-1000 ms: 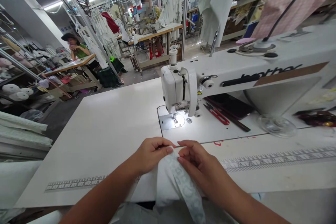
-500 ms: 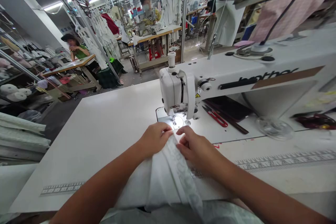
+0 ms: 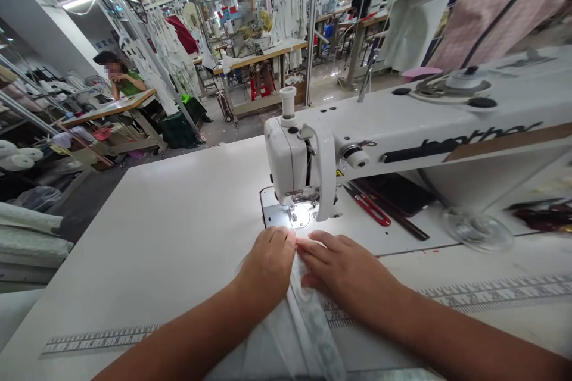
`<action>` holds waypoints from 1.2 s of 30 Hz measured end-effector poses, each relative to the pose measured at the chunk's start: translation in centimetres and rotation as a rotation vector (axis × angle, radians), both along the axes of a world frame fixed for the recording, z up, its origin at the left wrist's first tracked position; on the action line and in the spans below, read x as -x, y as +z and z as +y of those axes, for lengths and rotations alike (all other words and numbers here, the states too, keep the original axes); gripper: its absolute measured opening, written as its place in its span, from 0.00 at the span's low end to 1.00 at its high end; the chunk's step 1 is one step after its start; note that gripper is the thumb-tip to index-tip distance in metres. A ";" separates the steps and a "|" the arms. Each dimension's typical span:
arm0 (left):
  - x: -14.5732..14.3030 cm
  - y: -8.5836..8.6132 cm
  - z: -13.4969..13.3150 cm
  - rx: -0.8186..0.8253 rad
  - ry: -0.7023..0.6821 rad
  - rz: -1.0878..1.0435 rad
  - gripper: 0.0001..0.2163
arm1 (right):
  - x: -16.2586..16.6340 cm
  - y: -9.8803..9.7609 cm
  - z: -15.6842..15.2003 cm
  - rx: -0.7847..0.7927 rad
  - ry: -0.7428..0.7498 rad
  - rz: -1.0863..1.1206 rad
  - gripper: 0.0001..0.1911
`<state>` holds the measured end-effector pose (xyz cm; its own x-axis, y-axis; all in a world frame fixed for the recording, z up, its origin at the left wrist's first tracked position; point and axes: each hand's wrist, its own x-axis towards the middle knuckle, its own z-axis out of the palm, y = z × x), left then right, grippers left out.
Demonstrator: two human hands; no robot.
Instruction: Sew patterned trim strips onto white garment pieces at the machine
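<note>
A white fabric piece with a pale patterned strip (image 3: 315, 315) runs from the table's front edge toward the sewing machine (image 3: 292, 161). At its far end, just in front of the lit needle area, my left hand (image 3: 268, 265) is closed with its fingertips pinching the fabric. From the right, my right hand (image 3: 346, 271) holds the strip's edge, its index and middle fingertips meeting the left fingertips and its thumb lower on the strip. The presser foot (image 3: 292, 214) is beyond both hands, apart from the fingers. My fingers hide the fabric's far end.
Red-handled thread snips (image 3: 373, 208), a dark flat device (image 3: 402, 193) and a dark stick (image 3: 411, 227) lie under the machine arm. A clear round dish (image 3: 478, 229) sits farther right. A ruler tape (image 3: 102, 339) crosses the white table (image 3: 187, 208). Two people work at tables behind.
Both hands have drawn slightly back from the needle with the fabric. My left hand has turned more knuckles-up, and my right fingers have straightened toward it. The camera view has shifted slightly.
</note>
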<state>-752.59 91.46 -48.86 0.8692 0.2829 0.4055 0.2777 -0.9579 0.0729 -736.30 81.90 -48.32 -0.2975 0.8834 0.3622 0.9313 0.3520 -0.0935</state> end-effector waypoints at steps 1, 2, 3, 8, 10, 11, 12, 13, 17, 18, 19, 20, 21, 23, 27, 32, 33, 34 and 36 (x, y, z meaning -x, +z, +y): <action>-0.2 -0.1 0.3 -0.021 0.002 0.000 0.11 | -0.3 0.0 0.2 -0.027 0.000 -0.031 0.18; -0.5 -0.1 0.7 -0.037 0.015 0.012 0.10 | -0.5 0.1 0.4 -0.037 -0.005 -0.055 0.16; -0.8 -0.1 1.1 -0.056 0.031 0.033 0.09 | -0.7 0.2 0.7 -0.039 -0.010 -0.072 0.15; -1.8 0.3 2.2 -0.151 0.040 0.101 0.09 | -1.0 0.5 1.5 -0.074 -0.031 -0.071 0.10; -1.8 0.2 2.2 -0.144 0.046 0.091 0.09 | -0.9 0.4 1.5 -0.085 -0.048 -0.048 0.10; -1.8 0.2 2.2 -0.137 0.052 0.090 0.09 | -0.8 0.3 1.4 -0.081 -0.054 -0.036 0.09; -1.8 0.1 2.2 -0.130 0.056 0.094 0.09 | -0.8 0.2 1.4 -0.078 -0.058 -0.023 0.09; -1.8 0.1 2.1 -0.124 0.060 0.099 0.09 | -0.7 0.2 1.4 -0.072 -0.058 -0.012 0.09; -1.8 -0.1 2.1 -0.109 0.079 0.108 0.09 | -0.6 0.0 1.4 -0.064 -0.046 0.015 0.11; -1.8 -0.1 2.0 -0.106 0.084 0.116 0.09 | -0.6 0.0 1.4 -0.060 -0.044 0.017 0.11; -1.8 -0.1 2.0 -0.101 0.089 0.127 0.09 | -0.6 0.0 1.5 -0.057 -0.043 0.019 0.11; -1.8 -0.1 2.0 -0.096 0.095 0.141 0.09 | -0.6 0.0 1.5 -0.051 -0.042 0.020 0.12; -1.9 0.0 2.0 -0.091 0.100 0.154 0.09 | -0.6 0.0 1.5 -0.042 -0.043 0.022 0.12; -1.9 0.0 2.0 -0.084 0.099 0.173 0.09 | -0.6 -0.1 1.6 -0.019 -0.048 0.028 0.13; -1.9 0.0 2.2 -0.075 0.066 0.140 0.09 | -0.6 -0.4 1.7 0.000 -0.054 0.013 0.14; -1.6 -0.4 2.3 -0.010 0.054 0.099 0.09 | -0.4 -0.9 1.5 -0.009 -0.070 -0.042 0.15; -1.6 -0.5 2.4 0.002 0.055 0.099 0.10 | -0.3 -0.9 1.4 -0.007 -0.074 -0.048 0.15; -1.5 -0.5 2.4 0.011 0.053 0.098 0.10 | -0.3 -0.9 1.3 -0.005 -0.077 -0.053 0.15; -1.4 -0.6 2.5 0.022 0.042 0.088 0.11 | -0.2 -0.9 1.2 0.003 -0.082 -0.058 0.16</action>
